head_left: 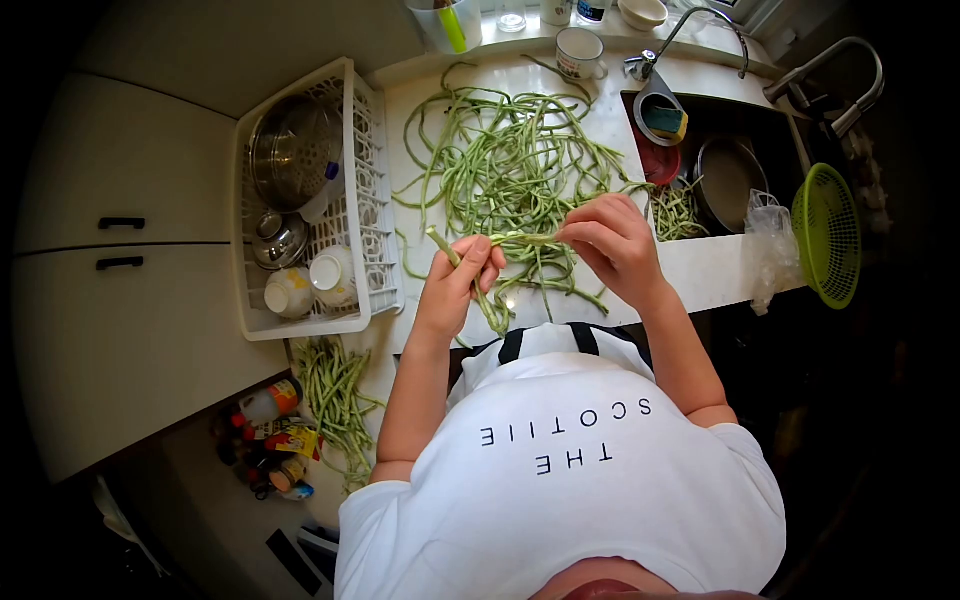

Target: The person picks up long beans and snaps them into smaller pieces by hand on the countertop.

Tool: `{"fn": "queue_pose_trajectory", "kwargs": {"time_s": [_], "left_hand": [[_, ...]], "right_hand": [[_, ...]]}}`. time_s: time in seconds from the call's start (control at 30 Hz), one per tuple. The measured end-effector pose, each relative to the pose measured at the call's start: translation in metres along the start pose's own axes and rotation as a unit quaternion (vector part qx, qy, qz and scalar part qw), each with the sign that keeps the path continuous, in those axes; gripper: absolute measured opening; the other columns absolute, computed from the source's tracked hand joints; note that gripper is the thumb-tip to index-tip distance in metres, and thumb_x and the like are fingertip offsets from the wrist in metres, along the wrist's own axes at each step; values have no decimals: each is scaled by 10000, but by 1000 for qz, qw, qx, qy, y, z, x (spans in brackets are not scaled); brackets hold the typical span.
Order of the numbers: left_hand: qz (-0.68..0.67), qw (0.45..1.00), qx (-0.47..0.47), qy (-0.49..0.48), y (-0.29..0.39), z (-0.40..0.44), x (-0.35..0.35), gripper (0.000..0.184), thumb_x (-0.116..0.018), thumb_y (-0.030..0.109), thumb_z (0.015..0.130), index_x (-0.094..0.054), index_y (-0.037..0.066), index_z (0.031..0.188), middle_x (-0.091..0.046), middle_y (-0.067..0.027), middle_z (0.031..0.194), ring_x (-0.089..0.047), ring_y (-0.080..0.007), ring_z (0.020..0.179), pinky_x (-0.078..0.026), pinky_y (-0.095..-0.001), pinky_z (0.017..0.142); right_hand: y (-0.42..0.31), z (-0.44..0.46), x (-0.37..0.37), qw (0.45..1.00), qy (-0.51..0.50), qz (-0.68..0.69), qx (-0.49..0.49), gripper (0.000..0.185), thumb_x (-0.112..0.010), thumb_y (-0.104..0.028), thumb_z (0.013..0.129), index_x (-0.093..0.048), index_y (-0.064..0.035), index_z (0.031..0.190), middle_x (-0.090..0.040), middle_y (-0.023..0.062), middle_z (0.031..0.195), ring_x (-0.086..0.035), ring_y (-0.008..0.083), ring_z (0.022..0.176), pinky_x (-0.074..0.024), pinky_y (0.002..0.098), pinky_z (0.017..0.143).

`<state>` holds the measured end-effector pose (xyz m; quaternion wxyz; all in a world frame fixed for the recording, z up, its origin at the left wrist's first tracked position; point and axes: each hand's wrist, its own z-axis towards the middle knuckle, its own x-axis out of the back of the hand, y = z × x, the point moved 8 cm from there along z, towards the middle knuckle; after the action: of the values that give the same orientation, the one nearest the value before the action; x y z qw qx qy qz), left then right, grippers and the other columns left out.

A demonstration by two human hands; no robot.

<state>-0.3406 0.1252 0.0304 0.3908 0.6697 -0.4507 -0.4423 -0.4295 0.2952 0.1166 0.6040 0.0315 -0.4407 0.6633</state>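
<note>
My left hand (458, 287) is closed around a few green long bean pieces (489, 308), in front of the counter's near edge. Between my two hands stretches a long bean (524, 239), and my right hand (617, 245) pinches its other end with thumb and fingers. Just beyond both hands, a big tangled heap of long beans (510, 150) is spread over the white counter (700, 270). A few strands of the heap reach under and between my hands.
To the left stands a white dish rack (350, 200) with bowls and metal pots. More beans (335, 400) lie below it, by some bottles (270, 400). At right are the sink (790, 150) with bean pieces (676, 212), a plastic bag (770, 245) and a green colander (828, 235). A mug (579, 53) stands behind.
</note>
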Motion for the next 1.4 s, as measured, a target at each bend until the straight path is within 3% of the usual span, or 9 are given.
{"fn": "queue_pose_trajectory", "kwargs": {"time_s": [0.27, 0.5, 0.63, 0.77, 0.9, 0.93, 1.17, 1.3, 1.4], "left_hand": [[-88, 992, 37, -77, 2, 0, -13, 377, -431, 300, 1055, -602, 18, 871, -445, 39, 592, -366, -46, 549, -297, -216, 513], [-61, 998, 14, -24, 6, 7, 3, 357, -419, 276, 1059, -630, -12, 1046, -464, 36, 652, -346, -51, 537, -286, -205, 479], [-23, 998, 18, -50, 5, 22, -22, 396, -438, 285, 1047, -567, -16, 1269, -626, -33, 929, -567, -74, 686, -331, -187, 465], [188, 975, -13, -116, -5, 39, -58, 458, -457, 320, 1035, -531, -19, 1334, -670, -92, 1144, -673, -113, 921, -430, -200, 533], [348, 935, 9, -65, -34, 56, -32, 397, -489, 299, 1023, -624, -32, 1196, -709, -112, 1003, -679, -133, 812, -494, -261, 602], [267, 963, -12, -28, -36, 54, -27, 349, -503, 282, 1016, -659, -11, 1125, -707, -83, 893, -635, -125, 678, -474, -258, 582], [380, 924, 42, -16, -44, 31, -7, 292, -539, 239, 986, -706, -1, 989, -687, -41, 735, -550, -124, 633, -450, -293, 608], [377, 926, 6, -4, -48, 23, 2, 237, -569, 197, 947, -711, 25, 1026, -699, -63, 705, -567, -155, 554, -432, -311, 544], [366, 930, -5, 23, -42, 14, 13, 233, -575, 191, 945, -708, 18, 1027, -697, -66, 708, -563, -152, 548, -432, -302, 545]], "right_hand": [[9, -9, 29, 997, 60, -29, 23, 202, -725, 58, 618, -653, -73, 753, -642, 42, 848, -614, 231, 790, -474, 358, 712], [69, -49, 100, 951, 215, -108, -193, 161, -695, 116, 717, -658, -17, 799, -629, 81, 874, -629, 225, 812, -503, 307, 736], [120, -88, 106, 904, 96, -288, -302, 277, -721, -5, 769, -673, -45, 1039, -578, 126, 1186, -585, 293, 1048, -478, 370, 910], [123, -96, 69, 940, 47, -160, -297, 274, -709, -95, 804, -670, -39, 1069, -564, 139, 1250, -560, 324, 1133, -450, 396, 965], [131, -117, 30, 939, 4, -80, -336, 191, -682, -107, 839, -680, -30, 1015, -672, 142, 1007, -635, 323, 980, -485, 379, 887], [130, -120, 17, 938, -24, -62, -341, 173, -671, -107, 853, -686, -43, 1013, -682, 133, 949, -646, 314, 936, -501, 381, 836], [145, -119, -63, 925, -81, -25, -370, 248, -669, -93, 845, -667, -116, 1092, -637, 109, 1015, -644, 295, 902, -513, 394, 776], [149, -103, -89, 957, -122, -143, -219, 254, -672, -100, 847, -662, -122, 1100, -621, 60, 1023, -645, 276, 849, -519, 378, 759], [156, -92, -62, 947, -29, 8, -319, 157, -663, -128, 886, -682, -90, 1037, -649, 67, 992, -656, 245, 798, -523, 351, 704]]}}
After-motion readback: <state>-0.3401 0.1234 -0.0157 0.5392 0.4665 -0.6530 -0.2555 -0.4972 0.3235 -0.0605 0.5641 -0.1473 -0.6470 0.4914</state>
